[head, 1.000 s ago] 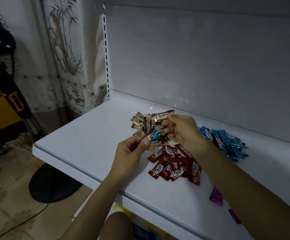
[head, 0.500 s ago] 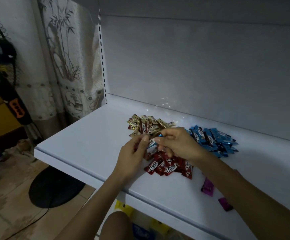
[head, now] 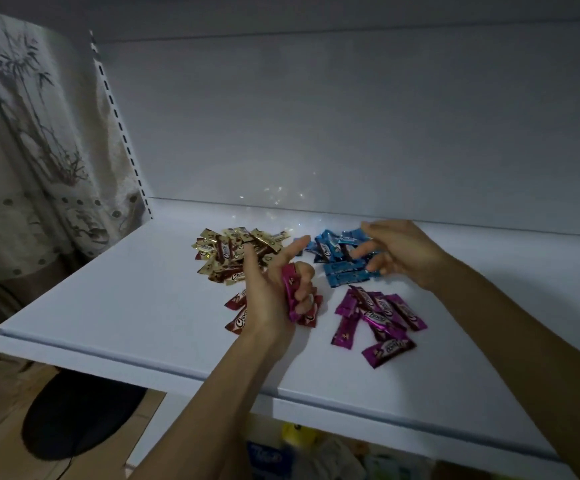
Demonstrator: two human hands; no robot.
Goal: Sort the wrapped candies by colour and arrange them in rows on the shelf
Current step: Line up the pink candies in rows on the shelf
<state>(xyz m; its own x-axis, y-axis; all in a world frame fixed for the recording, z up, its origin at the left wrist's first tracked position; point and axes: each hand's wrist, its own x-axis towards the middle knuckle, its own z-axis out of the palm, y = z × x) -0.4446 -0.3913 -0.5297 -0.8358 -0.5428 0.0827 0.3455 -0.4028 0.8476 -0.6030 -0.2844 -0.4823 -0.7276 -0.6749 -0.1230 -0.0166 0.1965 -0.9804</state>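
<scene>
Now, left fingers (head: 305,273) gripping purple candy (head: 289,289), right fingers (head: 364,249) spread over blue candies (head: 345,277)

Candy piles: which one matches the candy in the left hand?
The purple pile, front right: only its wrappers match the purple candy the left hand grips.

Brand script "Choco" is legible on the red wrapper (head: 238,322) at frame centre, the brown wrapper (head: 235,276) above it, and the purple wrapper (head: 380,318) to the right.

Dim, bluish light fell on the shelf (head: 126,289), with small glints on the back panel (head: 351,133) above it. The right hand (head: 399,252) was motion-blurred; the shelf's edges bowed.
</scene>
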